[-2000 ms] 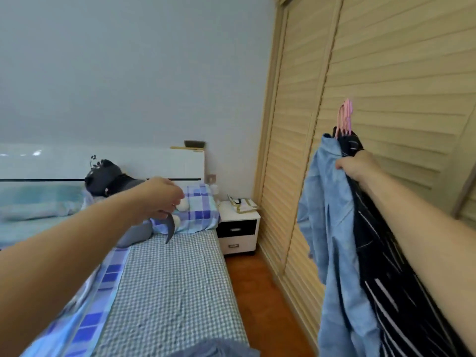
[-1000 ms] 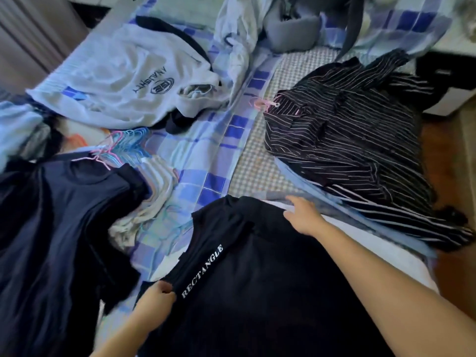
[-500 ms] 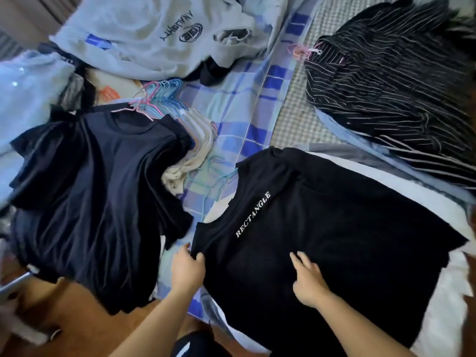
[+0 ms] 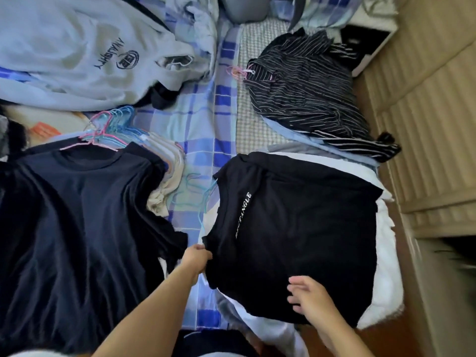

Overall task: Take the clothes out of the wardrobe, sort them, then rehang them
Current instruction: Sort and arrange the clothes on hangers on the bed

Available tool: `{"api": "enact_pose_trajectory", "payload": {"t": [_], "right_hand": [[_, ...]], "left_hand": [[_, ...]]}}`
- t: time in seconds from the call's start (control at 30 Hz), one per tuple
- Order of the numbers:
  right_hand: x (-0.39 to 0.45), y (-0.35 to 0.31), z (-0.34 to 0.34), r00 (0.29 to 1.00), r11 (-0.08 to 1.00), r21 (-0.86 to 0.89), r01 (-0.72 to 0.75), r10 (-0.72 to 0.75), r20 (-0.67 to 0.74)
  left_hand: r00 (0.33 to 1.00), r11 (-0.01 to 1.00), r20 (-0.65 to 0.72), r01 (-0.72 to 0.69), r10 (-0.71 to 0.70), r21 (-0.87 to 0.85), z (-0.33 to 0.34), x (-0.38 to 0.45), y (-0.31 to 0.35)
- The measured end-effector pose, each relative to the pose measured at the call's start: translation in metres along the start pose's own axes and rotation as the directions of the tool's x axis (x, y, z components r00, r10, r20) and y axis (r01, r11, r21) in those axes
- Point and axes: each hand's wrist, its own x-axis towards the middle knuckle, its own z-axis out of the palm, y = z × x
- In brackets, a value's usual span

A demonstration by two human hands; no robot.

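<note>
Head view: left hand pinches the black T-shirt's sleeve edge; right hand, fingers spread wide, rests on its hem, on the bed.

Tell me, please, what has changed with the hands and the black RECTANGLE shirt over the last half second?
The left hand now pinches the black RECTANGLE shirt at its near-left edge, keeping its grip there. The right hand has slid toward the hem, fingers spread. The striped shirt and navy shirt stayed put.
</note>
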Motion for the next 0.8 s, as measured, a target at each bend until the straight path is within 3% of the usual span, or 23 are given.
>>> {"api": "enact_pose_trajectory", "payload": {"t": [0.13, 0.23, 0.3, 0.37, 0.47, 0.5, 0.53, 0.6, 0.67, 0.73, 0.8], "right_hand": [[-0.033, -0.004, 0.031, 0.996, 0.999, 0.045, -0.022, 0.018, 0.084], [-0.040, -0.020, 0.017, 0.996, 0.998, 0.069, 0.012, -0.018, 0.091], [-0.040, -0.038, 0.003, 0.988, 0.970, 0.224, 0.096, -0.120, 0.098], [-0.039, -0.054, -0.009, 0.976, 0.899, 0.399, 0.182, -0.216, 0.041], [-0.027, -0.058, -0.037, 0.935, 0.908, 0.329, 0.261, -0.152, -0.321], [-0.023, -0.051, -0.049, 0.894, 0.921, 0.308, 0.238, -0.084, -0.441], [-0.021, -0.042, -0.062, 0.854, 0.918, 0.333, 0.214, -0.011, -0.520], [-0.020, -0.016, -0.085, 0.790, 0.906, 0.380, 0.185, 0.093, -0.606], [-0.020, 0.011, -0.097, 0.749, 0.901, 0.403, 0.161, 0.154, -0.644], [-0.023, 0.033, -0.097, 0.718, 0.910, 0.395, 0.128, 0.190, -0.670], [-0.031, 0.041, -0.087, 0.706, 0.916, 0.381, 0.124, 0.189, -0.683]], "left_hand": [[0.987, 0.995, 0.131, -0.086, 0.093, -0.059, 0.016, -0.022, 0.011], [0.915, 0.923, 0.164, -0.381, 0.369, 0.049, 0.045, -0.059, 0.024], [0.773, 0.745, 0.322, -0.624, 0.547, 0.234, 0.071, -0.104, 0.031], [0.600, 0.573, 0.546, -0.782, 0.585, 0.245, 0.105, -0.148, 0.031], [0.361, 0.441, 0.782, -0.889, 0.508, 0.123, 0.138, -0.193, 0.026], [0.331, 0.406, 0.804, -0.906, 0.494, 0.123, 0.142, -0.196, 0.024], [0.381, 0.413, 0.801, -0.892, 0.462, 0.186, 0.140, -0.183, 0.021], [0.626, 0.539, 0.682, -0.748, 0.380, 0.386, 0.125, -0.146, 0.012], [0.833, 0.635, 0.452, -0.542, 0.319, 0.551, 0.094, -0.102, 0.003], [0.933, 0.633, 0.222, -0.355, 0.283, 0.688, 0.054, -0.059, -0.005], [0.960, 0.625, 0.023, -0.198, 0.278, 0.755, 0.011, -0.021, -0.007]]}}
